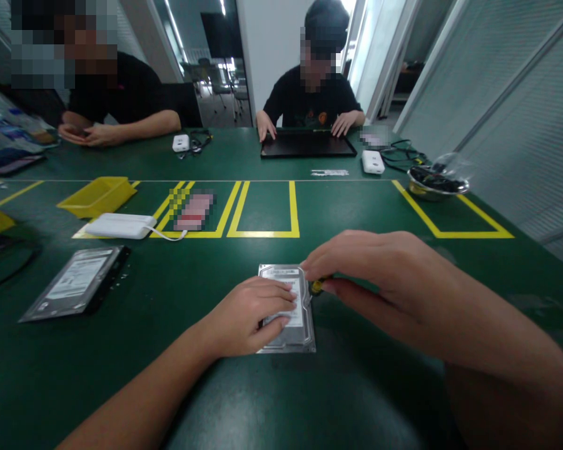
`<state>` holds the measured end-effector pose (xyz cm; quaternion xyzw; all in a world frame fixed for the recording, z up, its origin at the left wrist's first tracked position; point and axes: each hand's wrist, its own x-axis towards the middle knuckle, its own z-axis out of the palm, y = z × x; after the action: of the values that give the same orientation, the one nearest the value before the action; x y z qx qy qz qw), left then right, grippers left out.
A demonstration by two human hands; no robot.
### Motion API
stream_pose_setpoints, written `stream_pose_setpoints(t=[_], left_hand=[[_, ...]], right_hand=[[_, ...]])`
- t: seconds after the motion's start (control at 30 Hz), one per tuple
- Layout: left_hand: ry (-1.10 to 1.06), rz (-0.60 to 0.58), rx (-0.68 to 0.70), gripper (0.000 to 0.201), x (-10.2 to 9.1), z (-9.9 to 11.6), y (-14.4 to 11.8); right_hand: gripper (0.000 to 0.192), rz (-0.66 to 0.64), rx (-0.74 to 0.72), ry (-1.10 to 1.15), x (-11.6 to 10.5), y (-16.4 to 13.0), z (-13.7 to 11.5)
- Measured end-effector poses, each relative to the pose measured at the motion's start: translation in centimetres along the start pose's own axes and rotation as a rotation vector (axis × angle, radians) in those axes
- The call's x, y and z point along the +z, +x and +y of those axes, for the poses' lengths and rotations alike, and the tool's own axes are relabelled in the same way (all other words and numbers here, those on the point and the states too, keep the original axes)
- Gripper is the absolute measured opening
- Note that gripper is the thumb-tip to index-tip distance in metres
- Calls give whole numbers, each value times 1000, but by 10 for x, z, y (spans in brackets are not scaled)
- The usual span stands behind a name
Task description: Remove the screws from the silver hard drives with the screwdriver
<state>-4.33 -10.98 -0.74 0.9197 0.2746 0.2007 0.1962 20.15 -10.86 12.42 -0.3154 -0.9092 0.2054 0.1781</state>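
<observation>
A silver hard drive [301,334] with a white label lies flat on the green table in front of me. My left hand [258,312] rests over its left half, fingers laid out across the label. At the drive's right edge, my right hand [380,275] pinches a small screwdriver [317,286] between thumb and fingertips. Only a short yellow and black part of the screwdriver shows; its tip cannot be made out. Further left lies a second hard drive [77,281], with several tiny screws [122,275] beside it.
A yellow bin [98,195], a white power bank [121,225] and a cabled phone [194,212] stand at the left. Yellow tape [265,234] marks the table. A metal bowl [436,184] sits far right. Two people sit opposite, one touching a black panel [307,145].
</observation>
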Motion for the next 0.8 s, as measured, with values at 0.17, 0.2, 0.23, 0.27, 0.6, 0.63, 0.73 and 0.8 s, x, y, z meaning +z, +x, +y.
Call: stream_pose_setpoints(t=[0.17, 0.2, 0.23, 0.27, 0.6, 0.63, 0.73, 0.8], left_hand=[[-7, -2, 3, 28, -1, -1, 1], [-6, -2, 1, 28, -1, -1, 1], [-5, -4, -1, 28, -1, -1, 0], [-4, -6, -2, 28, -1, 0, 0], [-4, -6, -6, 29, 0, 0, -1], [-3, -7, -8, 29, 0, -1, -1], [0, -13, -13, 29, 0, -1, -1], [-2, -8, -13, 29, 0, -1, -1]], right_hand=[[23, -26, -47, -1, -2, 1, 0], [23, -25, -51, -10, -2, 1, 0], [23, -19, -55, -22, -3, 1, -1], [22, -9, -55, -35, -3, 1, -1], [19, 29, -10, -57, 0, 2, 2], [19, 29, -9, -54, -1, 2, 2], [18, 26, -15, -61, -1, 2, 4], [16, 60, -16, -94, -1, 2, 4]])
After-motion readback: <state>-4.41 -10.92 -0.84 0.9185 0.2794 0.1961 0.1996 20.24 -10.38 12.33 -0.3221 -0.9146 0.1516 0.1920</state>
